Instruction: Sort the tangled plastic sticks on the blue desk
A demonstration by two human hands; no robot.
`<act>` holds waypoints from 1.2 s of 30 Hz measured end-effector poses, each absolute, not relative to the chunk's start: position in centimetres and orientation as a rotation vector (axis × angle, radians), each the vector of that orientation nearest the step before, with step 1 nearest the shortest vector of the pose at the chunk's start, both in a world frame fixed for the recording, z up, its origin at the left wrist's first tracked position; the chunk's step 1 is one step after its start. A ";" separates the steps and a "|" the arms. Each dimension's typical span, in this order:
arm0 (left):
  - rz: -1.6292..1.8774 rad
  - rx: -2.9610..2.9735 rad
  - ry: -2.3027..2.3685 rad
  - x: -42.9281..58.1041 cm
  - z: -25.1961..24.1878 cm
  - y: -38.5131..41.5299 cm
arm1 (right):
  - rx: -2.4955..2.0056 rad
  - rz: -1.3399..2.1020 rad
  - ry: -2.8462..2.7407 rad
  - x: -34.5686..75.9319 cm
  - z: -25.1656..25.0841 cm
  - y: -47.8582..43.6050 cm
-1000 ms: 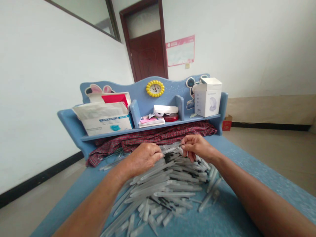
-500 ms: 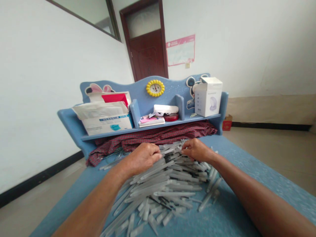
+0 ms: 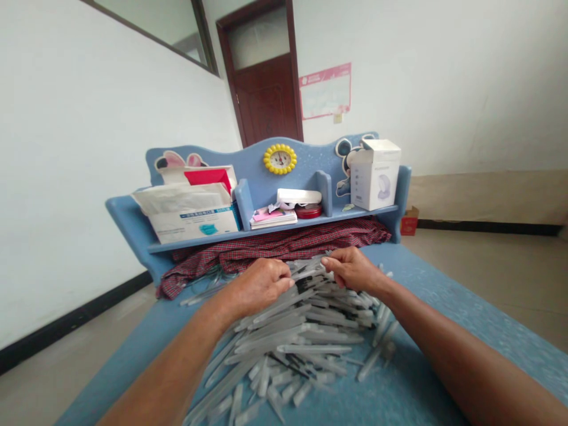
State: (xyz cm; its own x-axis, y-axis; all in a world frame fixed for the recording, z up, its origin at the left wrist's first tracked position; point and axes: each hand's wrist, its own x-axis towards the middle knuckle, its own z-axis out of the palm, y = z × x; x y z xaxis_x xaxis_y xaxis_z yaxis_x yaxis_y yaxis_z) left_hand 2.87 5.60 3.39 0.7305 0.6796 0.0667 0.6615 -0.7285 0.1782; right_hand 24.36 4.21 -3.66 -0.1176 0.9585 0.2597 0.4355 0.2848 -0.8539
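Observation:
A heap of clear plastic pen tubes (image 3: 293, 331), some with black refills, lies on the blue desk top (image 3: 417, 378). My left hand (image 3: 260, 284) rests palm down on the far left of the heap, fingers curled over a bundle of tubes. My right hand (image 3: 352, 269) sits on the heap's far right side, fingers bent and pinching tubes at the top of the pile. The two hands are a short gap apart. What lies under the fingers is hidden.
A red checked cloth (image 3: 284, 245) lies under the blue shelf (image 3: 266, 231). The shelf carries a mask box (image 3: 190, 216), papers (image 3: 273, 217), a red tin (image 3: 308, 210) and a white carton (image 3: 375, 174). A yellow clock (image 3: 279, 159) sits on the backboard. A brown door (image 3: 266, 89) stands behind.
My right hand has come down from a raised pinch onto the pile and shifted slightly left toward my left hand. My left hand has hardly moved.

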 end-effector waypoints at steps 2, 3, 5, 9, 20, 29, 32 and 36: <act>0.195 2.798 1.074 2.9 3.4 5.5 | -1.222 0.900 -1.697 23.9 -3.4 3.7; 0.198 2.801 1.069 3.0 3.4 5.4 | -1.199 0.946 -1.693 23.7 -3.3 3.5; 0.210 2.803 1.061 3.1 3.3 5.3 | -1.165 1.007 -1.674 23.3 -3.2 3.2; 0.228 2.788 1.067 3.2 3.5 5.0 | -1.125 1.103 -1.600 23.2 -3.1 3.1; 0.226 2.668 1.010 2.9 4.1 4.9 | -0.941 1.335 -1.466 23.5 -3.3 3.2; 0.191 2.545 1.261 -1.3 6.1 7.0 | -1.093 1.178 -1.326 25.9 -4.1 5.0; 0.224 2.617 1.404 -2.4 6.3 7.7 | -1.156 1.125 -1.315 26.3 -4.3 5.3; 0.245 2.627 1.390 -1.8 6.0 7.6 | -1.238 1.041 -1.354 25.8 -4.4 5.1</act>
State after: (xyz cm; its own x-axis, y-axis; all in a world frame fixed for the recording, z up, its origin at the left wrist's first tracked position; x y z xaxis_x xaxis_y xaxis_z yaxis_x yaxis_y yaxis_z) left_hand -1.75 7.55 6.01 0.5549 0.8290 0.0697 0.8029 -0.5556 0.2159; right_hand 25.78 5.12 -4.37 0.0085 0.9936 0.1127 0.1467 0.1103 -0.9830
